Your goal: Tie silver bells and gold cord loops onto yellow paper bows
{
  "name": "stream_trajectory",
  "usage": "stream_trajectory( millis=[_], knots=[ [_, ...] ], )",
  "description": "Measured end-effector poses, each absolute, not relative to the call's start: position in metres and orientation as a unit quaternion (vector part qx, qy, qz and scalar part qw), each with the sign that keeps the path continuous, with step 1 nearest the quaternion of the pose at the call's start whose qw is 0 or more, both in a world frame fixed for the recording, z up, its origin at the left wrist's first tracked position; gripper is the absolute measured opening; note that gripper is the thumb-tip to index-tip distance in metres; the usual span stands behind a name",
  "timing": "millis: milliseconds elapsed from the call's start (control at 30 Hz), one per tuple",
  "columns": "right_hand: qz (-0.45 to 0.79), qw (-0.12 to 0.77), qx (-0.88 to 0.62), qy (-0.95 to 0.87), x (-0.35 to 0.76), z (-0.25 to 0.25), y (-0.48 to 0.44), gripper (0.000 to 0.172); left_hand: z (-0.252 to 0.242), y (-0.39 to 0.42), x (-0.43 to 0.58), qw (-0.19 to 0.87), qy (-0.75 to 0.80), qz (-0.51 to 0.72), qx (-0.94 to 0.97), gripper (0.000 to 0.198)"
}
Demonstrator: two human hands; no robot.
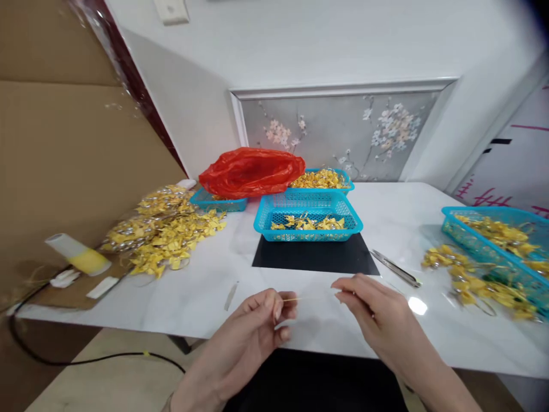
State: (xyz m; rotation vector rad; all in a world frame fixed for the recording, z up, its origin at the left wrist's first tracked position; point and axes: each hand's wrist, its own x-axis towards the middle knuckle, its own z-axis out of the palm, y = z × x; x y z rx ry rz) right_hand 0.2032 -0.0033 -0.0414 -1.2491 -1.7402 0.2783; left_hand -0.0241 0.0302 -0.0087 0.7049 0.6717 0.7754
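Before the black mat (317, 256), a thin golden strand (291, 299)—best steadied near its tip—is pinched by the left hand (256, 327); the right hand (381, 315) is nearly closed—any hold cannot be told.

1. Bright, mostly even light; white glare on the table (398, 209).
2. Soft shadow across the wall (180, 94) at left.
3. Left hand (253, 335) slightly blurred; edges stretched, upper-right corner dark.

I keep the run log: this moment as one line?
left hand: pinches thin strand; right hand: half-pinched, contents unclear; ahead: blue basket, yellow pieces inside; behind: red bag
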Motion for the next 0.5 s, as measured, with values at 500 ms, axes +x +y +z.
stream_trajectory(
  millis=[500],
  knots=[
    [0.108, 0.357, -0.458, -0.807, 0.181, -0.045, -0.01, 0.03, -0.01, 0.026, -0.037, 0.771, 0.3, 0.506, 0.245, 0.025]
  ],
)
